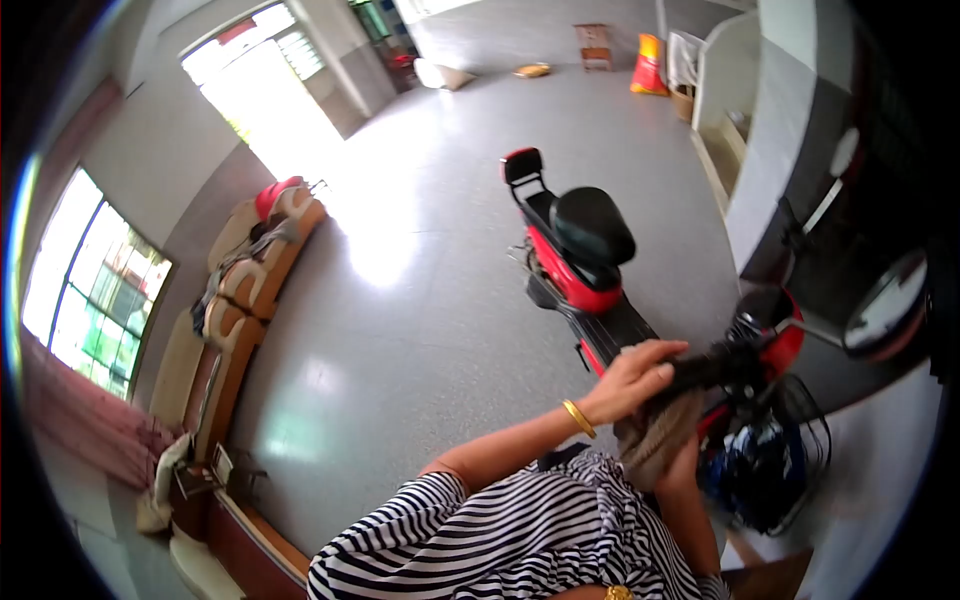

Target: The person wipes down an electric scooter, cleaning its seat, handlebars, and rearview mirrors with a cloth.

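Note:
A red and black electric scooter stands on the grey floor, its handlebar turned toward my body. My left hand, with a gold bangle at the wrist, is closed over the end of the black handlebar grip. Just below it hangs a brown cloth, bunched up. My right hand is at the cloth's lower right side and appears to grip it; its fingers are mostly hidden behind the fabric. A round mirror sticks out from the far side of the handlebar.
A basket holding a dark blue plastic bag is at the scooter's front. Wooden sofas line the left wall beneath a window. A small wooden chair and a red-yellow sack stand at the back, near a staircase.

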### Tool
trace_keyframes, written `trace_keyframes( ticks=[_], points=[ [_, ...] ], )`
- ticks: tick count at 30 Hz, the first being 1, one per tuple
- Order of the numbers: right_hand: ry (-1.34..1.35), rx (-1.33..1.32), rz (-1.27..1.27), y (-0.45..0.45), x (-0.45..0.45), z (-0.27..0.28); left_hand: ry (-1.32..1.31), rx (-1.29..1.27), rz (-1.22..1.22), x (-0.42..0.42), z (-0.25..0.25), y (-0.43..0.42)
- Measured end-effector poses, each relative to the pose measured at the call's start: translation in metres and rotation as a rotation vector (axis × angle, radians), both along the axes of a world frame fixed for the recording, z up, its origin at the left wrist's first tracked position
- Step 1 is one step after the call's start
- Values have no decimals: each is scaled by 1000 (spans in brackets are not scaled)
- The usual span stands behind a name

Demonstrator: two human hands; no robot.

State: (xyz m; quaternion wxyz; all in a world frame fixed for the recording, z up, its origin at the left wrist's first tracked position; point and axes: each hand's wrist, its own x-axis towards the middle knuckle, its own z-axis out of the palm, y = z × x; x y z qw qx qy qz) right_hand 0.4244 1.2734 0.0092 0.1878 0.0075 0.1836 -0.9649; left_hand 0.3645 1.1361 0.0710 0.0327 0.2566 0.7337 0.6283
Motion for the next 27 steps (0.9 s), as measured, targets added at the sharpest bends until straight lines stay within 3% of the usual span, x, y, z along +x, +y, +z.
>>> trace_keyframes(
  ticks=[2, 3, 6, 8, 10, 15, 21, 23, 27],
  points=[
    [-34, 43, -178, -6, 6, 21, 69, 2, -18, 0, 1, 2],
    [12, -90, -80, -2, 3, 17, 102, -15, -39, 0, 4, 1],
    [-159, -40, -209, -13, -2, 20, 196, -241, 39, 1, 7, 2],
    [-365, -46, -362, -32, -4, 51, 268, -326, 87, 4, 7, 0],
    [-320, 20, -438, -41, -7, 53, 365, -460, 112, 1, 2, -3],
    [-154, 17, -492, -57, -5, 52, 379, -446, -38, -3, -2, -12],
    [-298, 256, -757, -96, 6, 61, 416, -392, -192, -6, -15, -38],
    [-268, 264, -754, -100, 7, 50, 437, -280, -247, -6, -18, -48],
    [-309, 247, -689, -125, 14, 39, 508, -300, -325, -10, -15, -84]
  ],
)
